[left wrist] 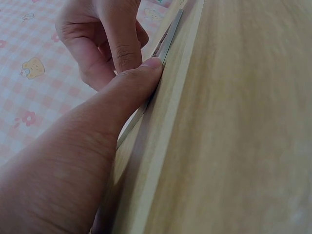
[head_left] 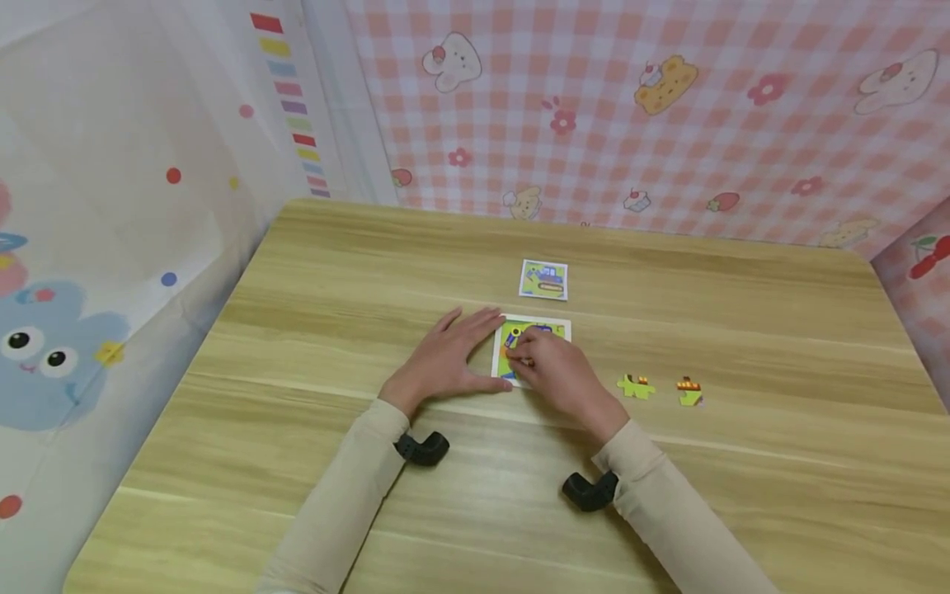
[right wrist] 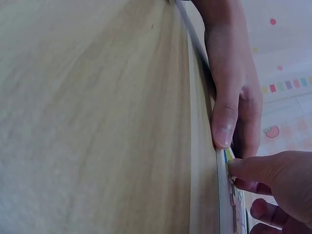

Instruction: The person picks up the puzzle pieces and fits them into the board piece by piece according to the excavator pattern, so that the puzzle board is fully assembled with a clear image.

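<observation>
A small jigsaw puzzle [head_left: 533,320] in a white-bordered tray lies on the table, a green, yellow and blue picture partly hidden by my hands. My left hand [head_left: 453,356] rests at its left side, fingers stretched toward the upper left corner and thumb along the lower edge. Over the picture, my right hand [head_left: 557,367] has its fingers bent and pinches a puzzle piece, mostly covered by the fingertips, low against the tray. In the right wrist view, the right thumb [right wrist: 253,168] is down at the tray's edge, close to the left thumb [right wrist: 225,122].
Two loose puzzle pieces lie to the right, one green piece [head_left: 636,386] and another with an orange-brown band [head_left: 689,391]. Behind the tray is a picture card [head_left: 543,280] showing a blue digger-like vehicle. A checked cloth [head_left: 609,124] hangs behind the wooden table [head_left: 371,272].
</observation>
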A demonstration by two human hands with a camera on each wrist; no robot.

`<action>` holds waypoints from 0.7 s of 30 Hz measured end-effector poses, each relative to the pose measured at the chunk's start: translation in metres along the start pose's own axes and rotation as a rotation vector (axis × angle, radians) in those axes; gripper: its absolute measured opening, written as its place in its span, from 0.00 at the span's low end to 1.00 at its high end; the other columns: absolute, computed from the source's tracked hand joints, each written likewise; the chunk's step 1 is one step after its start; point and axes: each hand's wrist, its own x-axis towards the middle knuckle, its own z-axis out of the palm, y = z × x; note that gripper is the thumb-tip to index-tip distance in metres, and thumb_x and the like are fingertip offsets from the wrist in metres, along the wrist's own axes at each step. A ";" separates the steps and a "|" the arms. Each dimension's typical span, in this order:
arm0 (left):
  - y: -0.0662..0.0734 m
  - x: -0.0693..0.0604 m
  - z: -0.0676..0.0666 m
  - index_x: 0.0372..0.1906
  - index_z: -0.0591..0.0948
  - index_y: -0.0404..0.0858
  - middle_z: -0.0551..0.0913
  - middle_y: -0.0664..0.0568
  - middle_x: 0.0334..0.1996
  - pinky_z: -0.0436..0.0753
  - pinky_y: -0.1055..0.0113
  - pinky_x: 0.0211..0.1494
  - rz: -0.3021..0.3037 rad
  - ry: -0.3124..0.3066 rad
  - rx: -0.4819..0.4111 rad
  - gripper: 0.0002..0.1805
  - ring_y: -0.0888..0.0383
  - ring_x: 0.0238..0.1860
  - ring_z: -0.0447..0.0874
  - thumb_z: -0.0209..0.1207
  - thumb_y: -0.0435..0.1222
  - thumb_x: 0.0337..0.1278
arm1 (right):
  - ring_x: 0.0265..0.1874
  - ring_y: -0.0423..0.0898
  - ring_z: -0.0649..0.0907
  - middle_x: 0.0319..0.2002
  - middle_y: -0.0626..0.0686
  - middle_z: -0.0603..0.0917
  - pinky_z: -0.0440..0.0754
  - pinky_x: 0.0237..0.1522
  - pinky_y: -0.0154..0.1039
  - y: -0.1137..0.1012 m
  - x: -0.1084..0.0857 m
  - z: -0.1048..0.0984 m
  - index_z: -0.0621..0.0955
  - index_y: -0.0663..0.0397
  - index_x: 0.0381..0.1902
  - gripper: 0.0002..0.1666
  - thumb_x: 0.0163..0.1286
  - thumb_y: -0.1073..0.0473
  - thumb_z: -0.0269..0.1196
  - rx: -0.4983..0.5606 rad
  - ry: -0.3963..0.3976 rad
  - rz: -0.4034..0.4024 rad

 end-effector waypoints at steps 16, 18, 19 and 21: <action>-0.002 0.003 0.001 0.83 0.57 0.46 0.53 0.56 0.83 0.34 0.58 0.84 -0.005 0.003 -0.004 0.61 0.60 0.82 0.48 0.62 0.73 0.51 | 0.28 0.46 0.75 0.38 0.55 0.81 0.75 0.26 0.36 0.018 -0.016 -0.045 0.86 0.65 0.56 0.15 0.73 0.67 0.64 0.166 0.101 0.092; -0.002 0.002 0.001 0.83 0.57 0.46 0.53 0.56 0.83 0.34 0.58 0.84 -0.001 -0.001 -0.009 0.60 0.60 0.82 0.48 0.61 0.74 0.51 | 0.28 0.47 0.76 0.39 0.56 0.83 0.74 0.26 0.37 0.029 -0.027 -0.057 0.87 0.66 0.54 0.14 0.73 0.67 0.65 0.140 0.104 0.121; -0.003 0.002 0.001 0.83 0.57 0.46 0.53 0.56 0.83 0.35 0.58 0.84 0.002 -0.002 -0.008 0.60 0.60 0.82 0.48 0.61 0.74 0.51 | 0.29 0.47 0.77 0.39 0.57 0.83 0.75 0.27 0.37 0.035 -0.034 -0.062 0.87 0.66 0.53 0.13 0.73 0.67 0.65 0.124 0.105 0.135; -0.003 0.001 0.000 0.83 0.57 0.46 0.54 0.56 0.83 0.35 0.58 0.84 0.005 -0.001 -0.009 0.60 0.60 0.82 0.48 0.61 0.73 0.51 | 0.33 0.49 0.80 0.41 0.58 0.85 0.78 0.29 0.38 0.048 -0.047 -0.072 0.87 0.68 0.52 0.13 0.73 0.67 0.65 0.101 0.099 0.162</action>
